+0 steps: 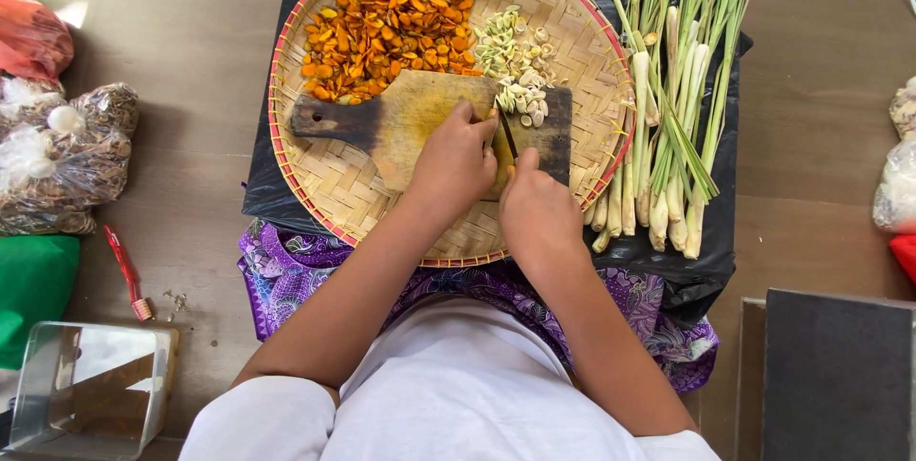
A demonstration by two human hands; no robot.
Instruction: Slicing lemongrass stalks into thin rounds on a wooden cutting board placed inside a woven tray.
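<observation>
A wooden cutting board (pixel 401 117) lies on a round woven bamboo tray (pixel 563 12). My left hand (pixel 456 160) presses down on the board, fingers curled over a piece that is hidden under them. My right hand (pixel 536 205) grips a knife (pixel 508 135) whose dark blade stands on the board beside my left fingertips. Pale sliced lemongrass rounds (pixel 515 65) are heaped at the board's far right and on the tray. Orange turmeric slices (pixel 391 22) fill the tray's far left.
A bundle of whole lemongrass stalks (pixel 668 108) lies right of the tray on a black plastic sheet (pixel 701 270). Plastic bags of dried goods (pixel 67 151) sit at left, with a red pen (pixel 127 270), a clear box (pixel 91 385) and a dark block (pixel 835 375).
</observation>
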